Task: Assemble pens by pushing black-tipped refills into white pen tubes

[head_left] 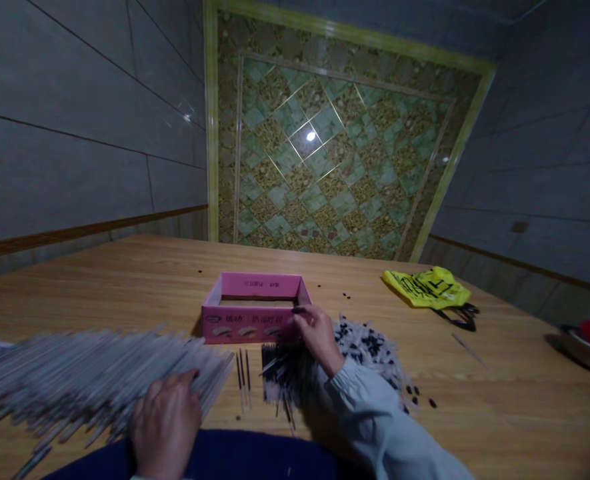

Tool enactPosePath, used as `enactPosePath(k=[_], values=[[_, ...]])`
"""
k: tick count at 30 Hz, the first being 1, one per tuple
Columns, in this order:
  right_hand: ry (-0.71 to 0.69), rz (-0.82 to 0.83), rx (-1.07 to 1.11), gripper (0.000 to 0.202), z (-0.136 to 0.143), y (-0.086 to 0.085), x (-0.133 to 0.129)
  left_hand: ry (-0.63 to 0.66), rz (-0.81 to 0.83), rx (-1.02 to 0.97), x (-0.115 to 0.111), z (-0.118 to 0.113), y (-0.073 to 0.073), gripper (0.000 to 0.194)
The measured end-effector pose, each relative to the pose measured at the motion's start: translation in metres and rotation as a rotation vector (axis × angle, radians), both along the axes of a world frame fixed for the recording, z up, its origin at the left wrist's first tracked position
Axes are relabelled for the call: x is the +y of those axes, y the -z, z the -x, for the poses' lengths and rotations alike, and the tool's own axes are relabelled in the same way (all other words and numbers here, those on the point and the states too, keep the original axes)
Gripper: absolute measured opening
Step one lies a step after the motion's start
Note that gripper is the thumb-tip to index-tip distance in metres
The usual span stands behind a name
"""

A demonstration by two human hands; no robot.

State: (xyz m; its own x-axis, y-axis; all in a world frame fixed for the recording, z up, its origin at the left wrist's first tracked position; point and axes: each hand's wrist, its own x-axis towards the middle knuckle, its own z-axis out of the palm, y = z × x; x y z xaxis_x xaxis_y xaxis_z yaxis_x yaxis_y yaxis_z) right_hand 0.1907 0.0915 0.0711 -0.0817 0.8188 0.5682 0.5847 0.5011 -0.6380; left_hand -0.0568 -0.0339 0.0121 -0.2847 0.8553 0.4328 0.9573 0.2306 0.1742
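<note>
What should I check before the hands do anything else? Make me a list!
1. Pink box upright with its top open: ok.
2. Left hand at the pile of long, thin sticks: ok, it is by the pile's right end.
3. Right hand gripping something: cannot tell; its fingers are at the box's near right corner.
4. Little black bits all gathered together: not ok, some lie scattered on the table.
5. Yellow bag away from both hands: ok, it lies far off to the right.
</note>
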Motion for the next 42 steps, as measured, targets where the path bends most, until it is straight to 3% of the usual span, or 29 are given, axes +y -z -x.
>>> enactPosePath(k=[5,9,11,15,18,21,27,31,35,39,42], values=[[-0.077,0.018,-0.085,0.016,-0.017,0.024,-0.050,0.026,-0.062,-0.094,0.002,0.000,-0.004,0.037],[-0.095,0.008,-0.274,0.022,-0.014,0.042,-0.068,0.116,-0.258,-0.305,0.004,-0.009,-0.012,0.036],[-0.104,-0.012,-0.404,0.026,-0.007,0.046,-0.070,0.226,-0.285,-0.574,0.006,-0.018,-0.014,0.028],[-0.110,-0.060,-0.635,0.027,0.004,0.046,-0.068,0.345,-0.097,-1.299,0.007,-0.040,-0.010,0.033],[-0.121,-0.100,-0.715,0.013,0.007,0.044,-0.067,0.388,0.012,-1.614,0.005,-0.052,-0.007,0.040],[-0.124,-0.136,-0.722,0.009,0.003,0.043,-0.068,0.392,0.055,-1.792,0.003,-0.055,-0.009,0.039],[-0.127,-0.285,-0.669,0.020,-0.015,0.045,-0.070,0.357,0.056,-1.935,0.001,-0.054,-0.015,0.037],[-0.118,-0.415,-0.596,0.026,-0.030,0.043,-0.071,0.406,0.081,-1.944,0.001,-0.055,-0.015,0.030],[-0.136,-0.515,-0.297,0.029,-0.036,0.028,-0.087,0.413,0.069,-2.000,0.000,-0.056,-0.016,0.024],[-0.096,-0.432,0.165,0.027,-0.030,0.009,-0.123,0.260,-0.036,-2.170,0.000,-0.055,-0.020,0.012],[-0.274,-0.460,0.184,0.026,-0.023,0.000,-0.144,0.165,-0.092,-2.317,0.000,-0.055,-0.020,0.016]])
